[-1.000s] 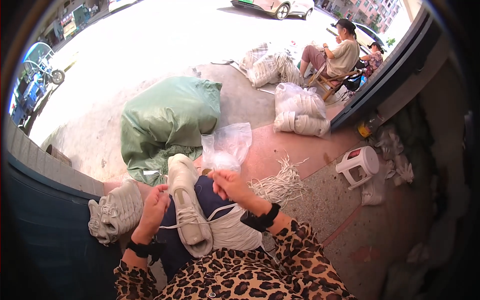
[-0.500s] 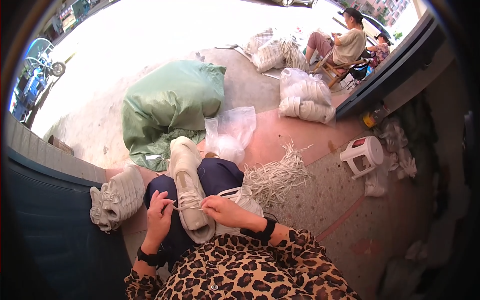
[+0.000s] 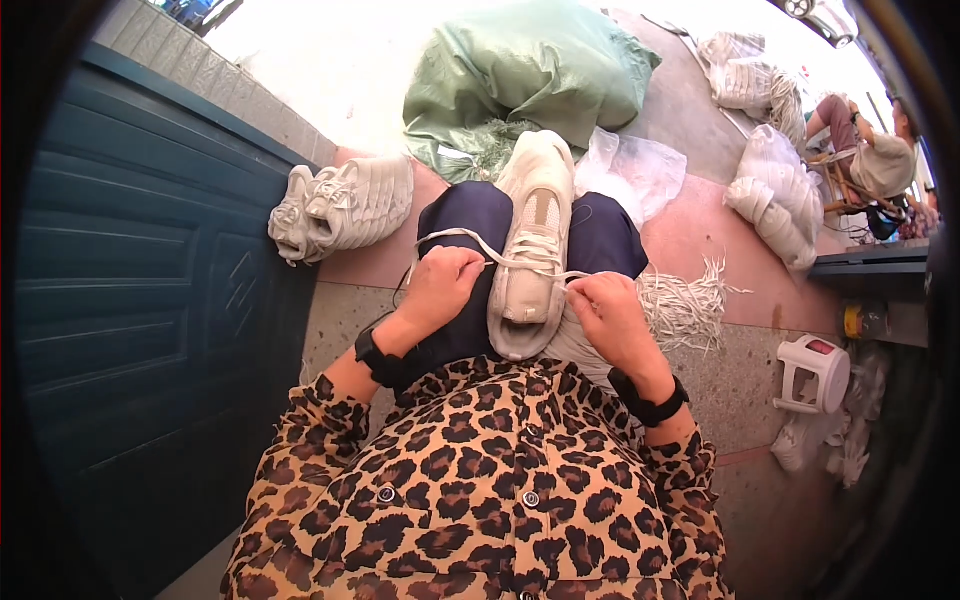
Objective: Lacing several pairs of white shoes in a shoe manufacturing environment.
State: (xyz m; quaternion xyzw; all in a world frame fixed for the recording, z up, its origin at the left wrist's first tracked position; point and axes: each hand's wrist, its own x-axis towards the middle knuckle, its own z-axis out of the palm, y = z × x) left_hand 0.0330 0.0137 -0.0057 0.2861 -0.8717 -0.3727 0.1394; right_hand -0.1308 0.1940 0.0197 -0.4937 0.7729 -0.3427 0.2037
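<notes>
Find the cream shoe (image 3: 528, 290) at the centre of the frame, resting between the dark trouser legs (image 3: 463, 225), toe toward the top, heel toward the leopard-print shirt (image 3: 480, 440) below. See the left hand (image 3: 440, 285) just left of it, thumb and forefinger pinched narrow on a strand of white lace (image 3: 462, 231), with a slack loop arching above the knuckles; see the right hand (image 3: 612, 310) just right of it, fingertips likewise pinched on the strand running out across the tongue. To handle the lace well, probably best to draw both sides outward evenly, low and in line with the crossed rows, rather than lifting straight up. Keep the strand flat and untwisted, and gather the slack on the left before tightening, so as not to snag it on the fingers or the dark wristband (image 3: 378, 355). Steady the shoe against both legs to limit any roll, and stop short of puckering the tongue. Note also the row of similar shoes (image 3: 370, 200) at upper left, the loose bundle of laces (image 3: 685, 305) right of centre, and the green sack (image 3: 530, 70) at the top, all apart from both hands
</notes>
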